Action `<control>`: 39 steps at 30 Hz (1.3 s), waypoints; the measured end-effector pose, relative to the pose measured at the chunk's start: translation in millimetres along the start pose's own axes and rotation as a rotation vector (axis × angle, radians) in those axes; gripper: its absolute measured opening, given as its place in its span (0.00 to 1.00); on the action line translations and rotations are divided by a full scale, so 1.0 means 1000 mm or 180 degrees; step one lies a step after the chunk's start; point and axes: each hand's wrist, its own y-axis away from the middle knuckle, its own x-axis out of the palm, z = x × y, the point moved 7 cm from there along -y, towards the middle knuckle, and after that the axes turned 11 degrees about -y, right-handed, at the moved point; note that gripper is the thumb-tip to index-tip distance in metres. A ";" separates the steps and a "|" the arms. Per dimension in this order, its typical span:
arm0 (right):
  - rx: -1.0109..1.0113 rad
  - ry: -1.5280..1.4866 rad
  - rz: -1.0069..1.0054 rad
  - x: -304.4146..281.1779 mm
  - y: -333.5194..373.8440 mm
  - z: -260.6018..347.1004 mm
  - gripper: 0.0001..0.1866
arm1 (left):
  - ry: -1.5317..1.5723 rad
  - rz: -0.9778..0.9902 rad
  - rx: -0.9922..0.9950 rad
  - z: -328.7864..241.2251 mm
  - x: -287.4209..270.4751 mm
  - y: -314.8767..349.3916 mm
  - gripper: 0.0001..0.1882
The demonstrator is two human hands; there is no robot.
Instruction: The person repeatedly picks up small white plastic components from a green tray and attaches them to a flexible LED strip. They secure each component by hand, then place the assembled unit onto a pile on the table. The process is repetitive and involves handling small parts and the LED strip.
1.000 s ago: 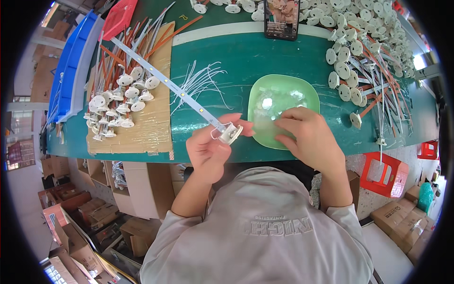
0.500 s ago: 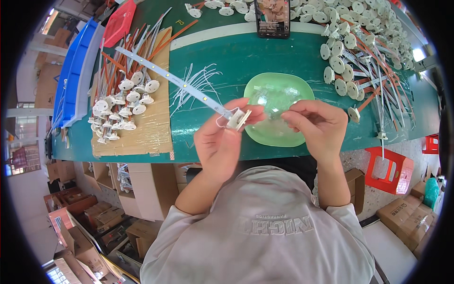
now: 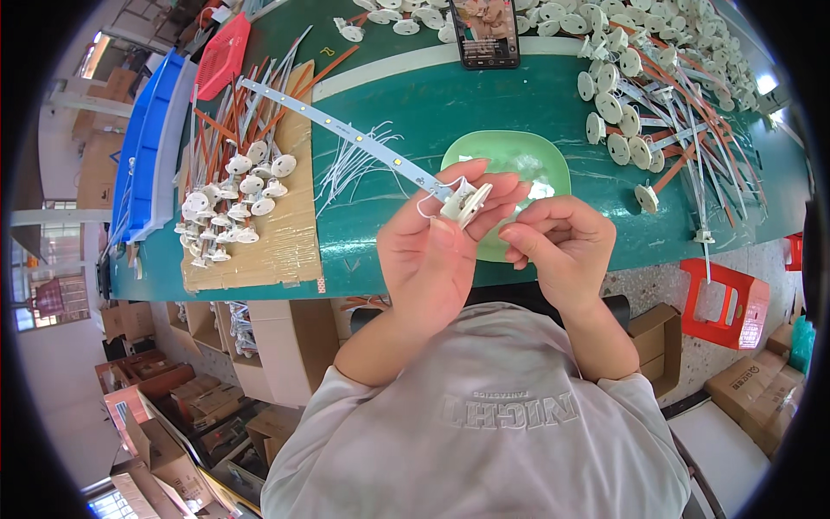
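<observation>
White lamp base [image 3: 465,206], clamped in the left hand [image 3: 432,264] beside the bowl [image 3: 553,157], looks light and stiff, a safer hold than its likely bendy strip [image 3: 373,147]; the right hand [image 3: 571,246] has fingertips together, contents unclear.

Phone [image 3: 486,39] at the far side of a green surface [image 3: 406,97]
Red basket [image 3: 222,57] beside a blue bin [image 3: 147,147] at left; at right, a red stool [image 3: 750,313] on the floor [image 3: 654,289], near brown boxes [image 3: 749,394].
</observation>
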 end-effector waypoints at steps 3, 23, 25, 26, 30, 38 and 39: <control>-0.0080 0.0156 -0.0045 0.003 -0.002 0.003 0.08 | -0.0043 0.0034 0.0058 0.000 0.000 -0.002 0.36; -0.0465 0.0939 -0.0025 0.002 -0.018 -0.001 0.07 | 0.0102 -0.0248 0.0647 0.010 -0.021 -0.011 0.27; -0.0605 0.0583 -0.0050 0.010 -0.015 0.000 0.08 | 0.0207 -0.0272 0.0622 0.011 -0.021 -0.010 0.30; -0.0717 0.0761 0.0048 0.013 -0.013 0.003 0.08 | 0.0259 -0.0285 0.0607 0.011 -0.020 -0.009 0.31; -0.1150 0.1147 0.0428 0.022 -0.008 0.011 0.08 | 0.0544 -0.0380 0.0536 0.015 -0.021 -0.007 0.32; -0.1192 0.0805 0.0291 0.024 0.000 0.006 0.07 | 0.0886 -0.0194 0.0565 0.008 -0.014 0.000 0.39; -0.1179 0.0855 0.0288 0.023 0.001 0.007 0.07 | 0.0895 -0.0052 0.0608 0.005 -0.012 0.001 0.40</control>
